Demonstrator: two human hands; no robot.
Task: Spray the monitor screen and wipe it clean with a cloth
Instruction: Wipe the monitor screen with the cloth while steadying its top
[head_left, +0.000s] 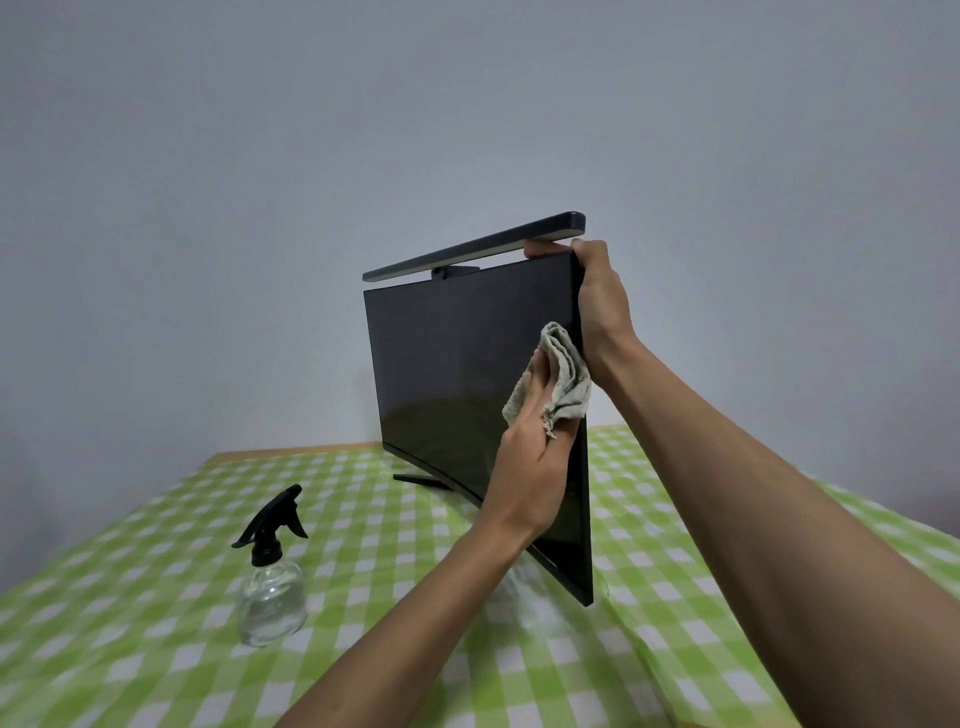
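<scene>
The table (156, 597), under a green checked cover, fills the near ground, and the monitor (452, 374) stands on it at the middle, turned so its right edge comes near us and its left edge runs far. A light bar (467, 249) sits along the monitor's top. The spray bottle (270, 587) stands well apart at near left, with no hand on it. Our right hand (602, 296) curls round the upper right corner, bracing the panel. Our left hand (530, 467) presses against the screen just beside that right edge, fingers gathered round the crumpled cloth (561, 379). Most of the dark screen lies left of those fingers, along its long axis, so we judge the coming stroke runs left and far, with open room there bounded only by the bezel.
</scene>
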